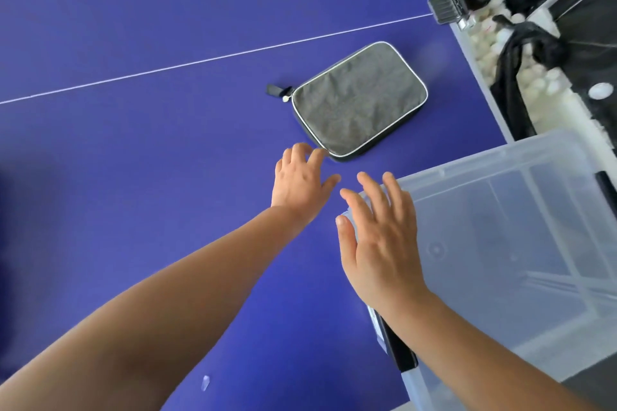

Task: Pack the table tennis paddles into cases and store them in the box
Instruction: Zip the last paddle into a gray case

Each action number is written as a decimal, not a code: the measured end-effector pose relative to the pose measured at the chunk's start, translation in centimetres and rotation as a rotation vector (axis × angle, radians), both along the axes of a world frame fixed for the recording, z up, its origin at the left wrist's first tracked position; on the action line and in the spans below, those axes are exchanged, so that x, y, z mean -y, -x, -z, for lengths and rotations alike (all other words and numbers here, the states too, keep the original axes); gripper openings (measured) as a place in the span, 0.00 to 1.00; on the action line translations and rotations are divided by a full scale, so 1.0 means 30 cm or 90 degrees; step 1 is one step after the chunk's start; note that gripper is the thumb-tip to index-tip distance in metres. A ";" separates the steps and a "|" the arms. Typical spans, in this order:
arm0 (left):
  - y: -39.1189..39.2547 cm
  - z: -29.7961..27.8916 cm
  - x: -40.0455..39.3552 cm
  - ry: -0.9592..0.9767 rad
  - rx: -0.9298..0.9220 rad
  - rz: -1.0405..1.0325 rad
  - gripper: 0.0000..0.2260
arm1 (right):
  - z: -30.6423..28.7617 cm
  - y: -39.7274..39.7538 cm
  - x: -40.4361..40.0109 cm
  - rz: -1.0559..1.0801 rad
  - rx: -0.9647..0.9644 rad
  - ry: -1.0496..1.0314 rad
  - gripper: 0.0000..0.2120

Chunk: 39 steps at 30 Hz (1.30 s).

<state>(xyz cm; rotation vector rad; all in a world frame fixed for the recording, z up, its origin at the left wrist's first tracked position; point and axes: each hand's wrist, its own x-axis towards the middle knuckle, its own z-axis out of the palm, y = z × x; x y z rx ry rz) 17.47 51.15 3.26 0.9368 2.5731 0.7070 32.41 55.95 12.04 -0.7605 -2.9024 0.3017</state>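
Observation:
A grey zipped paddle case [359, 100] with white piping lies flat on the blue table tennis table [133, 160], its zip pull at its left corner. My left hand [302, 182] reaches out with spread fingers, its fingertips just short of the case's near corner. My right hand [379, 237] is spread flat over the near left corner of the clear plastic box [507, 243], holding nothing. The box stands at the table's right edge and looks empty. No paddle is visible.
A white centre line [200, 60] crosses the table beyond the case. A metal net clamp [449, 7] grips the table's right edge. Past that edge lie black netting and several white balls [490, 43]. A black latch [399, 347] sits on the box's near side.

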 end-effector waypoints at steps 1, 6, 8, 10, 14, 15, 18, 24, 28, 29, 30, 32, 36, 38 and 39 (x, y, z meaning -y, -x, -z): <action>0.016 0.010 -0.037 -0.003 -0.013 0.013 0.22 | -0.001 0.001 0.002 0.004 0.003 0.003 0.19; 0.085 0.070 -0.173 -0.011 -0.045 0.066 0.21 | -0.006 0.003 0.001 0.016 0.022 0.012 0.19; 0.099 0.097 -0.191 -0.007 -0.054 0.075 0.20 | -0.007 0.003 0.002 0.013 0.024 0.013 0.19; 0.103 0.123 -0.193 -0.036 -0.078 0.066 0.14 | -0.009 0.003 0.002 0.013 0.026 0.012 0.19; 0.095 0.143 -0.178 -0.098 -0.097 0.050 0.06 | -0.010 0.004 -0.001 0.016 0.028 0.014 0.18; 0.096 0.139 -0.170 -0.105 -0.091 0.047 0.05 | -0.010 0.004 -0.001 0.017 0.028 0.016 0.18; 0.091 0.119 -0.091 -0.121 -0.099 0.037 0.04 | -0.010 0.002 -0.001 0.018 0.022 0.025 0.18; -0.045 0.137 0.295 -0.116 -0.160 0.057 0.08 | -0.002 -0.001 -0.010 0.000 0.000 0.028 0.17; -0.074 0.038 0.247 -0.100 0.067 -0.297 0.23 | -0.001 -0.001 -0.007 -0.013 0.000 0.026 0.16; -0.057 0.017 0.210 -0.076 0.143 -0.395 0.31 | -0.001 -0.001 -0.006 -0.015 0.002 0.026 0.16; -0.039 0.004 0.176 -0.048 0.199 -0.463 0.37 | -0.002 0.000 -0.005 -0.014 0.004 0.025 0.16; -0.016 0.007 0.130 0.002 0.237 -0.504 0.42 | -0.003 0.001 -0.003 -0.011 0.005 0.023 0.16; -0.012 0.047 0.105 0.022 0.238 -0.523 0.38 | 0.000 0.000 -0.006 -0.013 -0.002 0.014 0.15; -0.010 0.059 0.100 0.016 0.233 -0.528 0.35 | 0.002 -0.001 -0.006 -0.013 -0.008 0.012 0.15; -0.009 0.062 0.096 0.012 0.232 -0.526 0.34 | 0.002 -0.001 -0.006 -0.014 -0.009 0.012 0.15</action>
